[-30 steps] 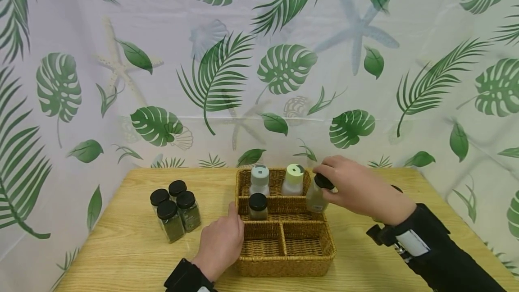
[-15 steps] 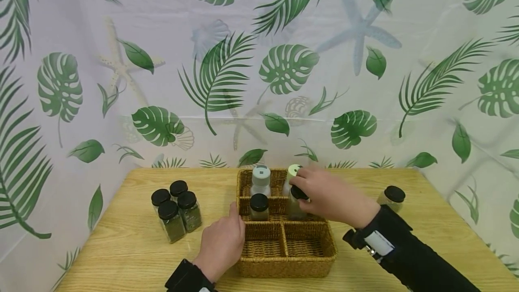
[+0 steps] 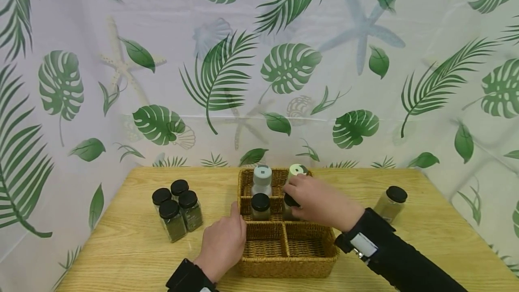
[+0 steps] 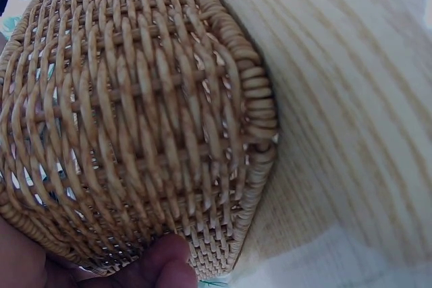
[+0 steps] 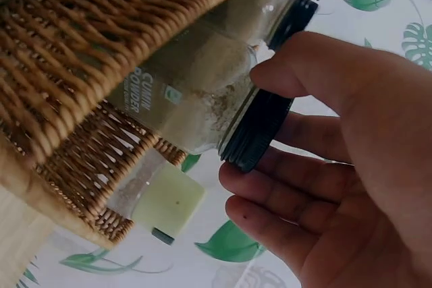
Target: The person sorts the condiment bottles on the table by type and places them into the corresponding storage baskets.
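My right hand (image 3: 320,199) pinches the black lid of a clear spice jar (image 5: 196,92) labelled cumin powder. The jar stands in the middle row of a wicker basket (image 3: 289,267), on the right, its lower part hidden by the basket wall. Another black-lidded jar (image 3: 260,206) stands to its left in the same row. The back row holds a bottle with a pale blue-white cap (image 3: 262,175) and one with a yellow-green cap (image 3: 297,169). At the basket's left wall, my left hand (image 3: 222,242) grips the side, fingertips (image 4: 169,261) against the weave.
Several black-lidded spice jars (image 3: 174,220) cluster on the wooden table (image 3: 113,247) left of the basket. One more jar (image 3: 391,204) stands to the right, beyond the right wrist. A leaf-patterned cloth (image 3: 259,80) hangs behind the table. The basket's front row has two compartments.
My right hand has carried the spice jar leftward from the basket's right edge and lowered it into the middle row. The left hand keeps its place on the basket.
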A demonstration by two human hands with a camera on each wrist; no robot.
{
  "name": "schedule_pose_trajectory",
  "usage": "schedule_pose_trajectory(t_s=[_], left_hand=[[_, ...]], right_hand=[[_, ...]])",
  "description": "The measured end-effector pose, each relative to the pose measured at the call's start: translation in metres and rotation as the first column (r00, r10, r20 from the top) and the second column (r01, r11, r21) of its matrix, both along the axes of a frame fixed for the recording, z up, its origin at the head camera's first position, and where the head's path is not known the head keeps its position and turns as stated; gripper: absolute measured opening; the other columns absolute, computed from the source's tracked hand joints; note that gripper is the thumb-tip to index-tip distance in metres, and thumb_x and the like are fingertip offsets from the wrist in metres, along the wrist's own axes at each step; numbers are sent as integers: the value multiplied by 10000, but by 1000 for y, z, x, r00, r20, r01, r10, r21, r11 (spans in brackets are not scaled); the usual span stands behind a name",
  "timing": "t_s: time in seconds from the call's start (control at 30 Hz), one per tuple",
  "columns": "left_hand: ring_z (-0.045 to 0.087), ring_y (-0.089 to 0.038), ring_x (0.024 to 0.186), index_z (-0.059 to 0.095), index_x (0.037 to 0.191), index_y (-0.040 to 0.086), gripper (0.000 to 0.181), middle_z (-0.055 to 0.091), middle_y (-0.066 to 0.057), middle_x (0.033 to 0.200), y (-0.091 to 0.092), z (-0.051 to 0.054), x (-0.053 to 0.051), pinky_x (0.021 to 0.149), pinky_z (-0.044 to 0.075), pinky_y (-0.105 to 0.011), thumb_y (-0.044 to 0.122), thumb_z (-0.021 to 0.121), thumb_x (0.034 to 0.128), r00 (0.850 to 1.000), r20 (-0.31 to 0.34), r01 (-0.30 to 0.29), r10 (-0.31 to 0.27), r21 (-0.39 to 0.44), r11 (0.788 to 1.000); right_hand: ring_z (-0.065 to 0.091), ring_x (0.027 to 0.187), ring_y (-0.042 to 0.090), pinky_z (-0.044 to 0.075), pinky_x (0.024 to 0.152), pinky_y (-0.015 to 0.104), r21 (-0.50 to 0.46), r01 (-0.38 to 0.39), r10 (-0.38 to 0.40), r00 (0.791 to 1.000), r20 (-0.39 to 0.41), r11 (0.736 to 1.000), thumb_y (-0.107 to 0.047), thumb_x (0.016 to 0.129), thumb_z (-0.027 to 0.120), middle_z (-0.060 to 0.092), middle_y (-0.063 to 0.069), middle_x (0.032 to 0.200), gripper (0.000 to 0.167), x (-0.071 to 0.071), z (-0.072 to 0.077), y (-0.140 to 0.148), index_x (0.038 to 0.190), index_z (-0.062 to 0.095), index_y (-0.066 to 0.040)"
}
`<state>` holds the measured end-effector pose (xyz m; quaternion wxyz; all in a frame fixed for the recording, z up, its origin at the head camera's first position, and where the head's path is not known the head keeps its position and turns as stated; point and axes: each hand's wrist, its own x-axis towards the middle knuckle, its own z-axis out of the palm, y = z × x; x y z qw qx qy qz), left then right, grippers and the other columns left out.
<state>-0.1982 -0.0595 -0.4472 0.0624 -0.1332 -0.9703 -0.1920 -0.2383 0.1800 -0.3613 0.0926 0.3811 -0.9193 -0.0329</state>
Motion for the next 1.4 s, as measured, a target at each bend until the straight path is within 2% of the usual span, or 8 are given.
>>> schedule_pose_trajectory(t_s=[0.27,0.5,0.77,0.87,1.1,1.4], left_hand=[[284,-157,346,417,1470,-87,477,363,9,447,1,2,2,416,142,-286,212,380,1099,1000,-13,10,-10,0,1000],[283,-157,342,410,1483,-76,490,364,10,440,1,2,0,413,143,-284,226,375,1098,1000,6,-3,3,2,1000],[277,-152,338,429,1461,-89,472,345,19,438,0,0,1,414,133,-277,207,397,1095,999,-42,11,-11,-16,1000],[262,-143,340,438,1454,-90,463,339,24,437,0,-1,2,417,127,-272,199,408,1093,998,-64,15,-16,-26,1000],[269,-143,337,444,1452,-88,464,339,26,434,0,-1,2,414,130,-272,203,404,1093,998,-61,12,-13,-22,1000],[256,-144,340,428,1463,-86,469,344,22,435,1,0,2,418,128,-278,203,409,1094,999,-37,11,-12,-27,1000]], right_hand=[[548,787,139,509,700,296,2,14,-14,1000,17,1000,-188,823,826,581,16,924,254,0,-9,-2,984,659,-83],[546,792,130,505,689,291,-15,19,-19,1000,13,1000,-182,834,812,585,12,935,243,-1,-11,-2,1006,667,-91],[569,833,155,516,717,324,-5,30,-29,999,26,1000,-200,862,783,608,33,984,267,1,-12,-2,1077,681,-82],[588,870,174,522,732,337,-6,34,-34,999,34,999,-209,878,770,622,51,1027,307,2,-11,-1,1135,681,-69],[641,1102,287,540,916,427,-42,46,-44,998,50,998,-240,922,741,651,128,1220,448,7,-8,5,1301,636,-24],[661,1088,286,539,925,435,-69,80,-77,996,47,994,-278,954,717,663,130,1226,470,12,4,23,1340,617,-30]])
